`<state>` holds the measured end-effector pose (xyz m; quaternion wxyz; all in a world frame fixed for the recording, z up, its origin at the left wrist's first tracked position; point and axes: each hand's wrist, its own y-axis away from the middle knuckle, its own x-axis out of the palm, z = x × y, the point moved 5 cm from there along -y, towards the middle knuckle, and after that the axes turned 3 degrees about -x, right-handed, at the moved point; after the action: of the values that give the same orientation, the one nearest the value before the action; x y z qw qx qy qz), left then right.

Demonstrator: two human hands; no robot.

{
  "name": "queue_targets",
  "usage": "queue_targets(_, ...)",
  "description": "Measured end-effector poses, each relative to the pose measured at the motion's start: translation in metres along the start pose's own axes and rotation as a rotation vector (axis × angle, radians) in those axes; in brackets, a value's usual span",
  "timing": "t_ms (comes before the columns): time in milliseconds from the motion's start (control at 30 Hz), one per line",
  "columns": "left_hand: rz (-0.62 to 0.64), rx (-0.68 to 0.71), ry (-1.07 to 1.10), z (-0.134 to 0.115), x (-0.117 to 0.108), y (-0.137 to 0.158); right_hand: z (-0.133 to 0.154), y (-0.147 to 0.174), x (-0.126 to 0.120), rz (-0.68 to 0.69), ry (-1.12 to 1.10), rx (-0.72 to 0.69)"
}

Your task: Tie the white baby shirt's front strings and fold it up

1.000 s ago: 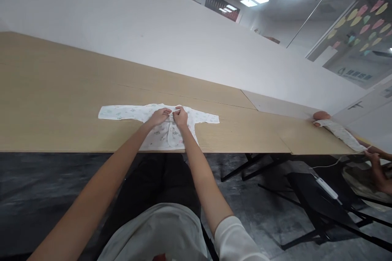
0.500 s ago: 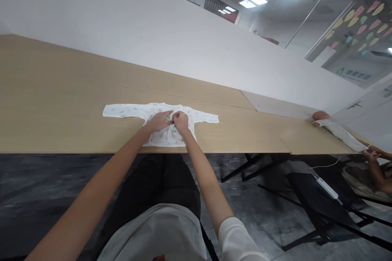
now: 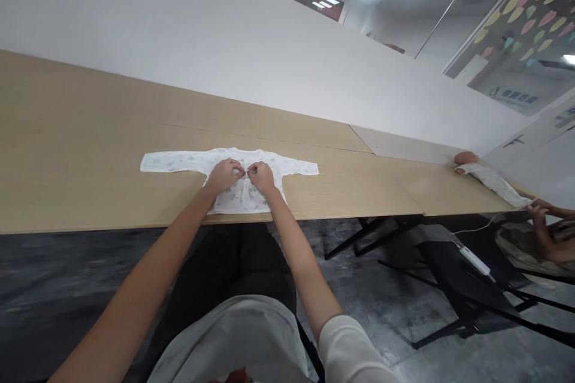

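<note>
Since half a second ago, the left hand point(image 3: 223, 176) has curled from lying flatter into a rounded pinch, its fingertips now next to those of the right hand point(image 3: 262, 177). The fingers of both hands pinch the front opening of the patterned white shirt point(image 3: 240, 198); any button there is too small to tell. The shirt lies spread on the desk point(image 3: 359, 185), sleeves outstretched, hem near the front edge. Well apart, at the far right, another person's hands point(image 3: 536, 212) are beside a white garment point(image 3: 496, 184).

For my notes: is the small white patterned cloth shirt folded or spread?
Spread: the white patterned cloth shirt lies with both sleeves outstretched sideways.
</note>
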<state>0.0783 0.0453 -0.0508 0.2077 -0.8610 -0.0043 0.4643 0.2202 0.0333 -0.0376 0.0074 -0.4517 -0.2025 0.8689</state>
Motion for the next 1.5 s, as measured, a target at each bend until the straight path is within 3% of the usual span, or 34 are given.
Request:
queue_targets(333, 0.009, 0.023, 0.045, 0.000, 0.000, 0.001, -0.013, -0.004, 0.005, 0.010, -0.205, 0.150)
queue_targets(867, 0.001, 0.100, 0.050, 0.009, 0.011, -0.006, -0.010, -0.002, 0.003, 0.009, -0.136, 0.157)
queue_targets(1500, 0.016, 0.127, 0.203, -0.002, -0.003, -0.001, -0.005, 0.002, -0.001, -0.045, -0.300, 0.160)
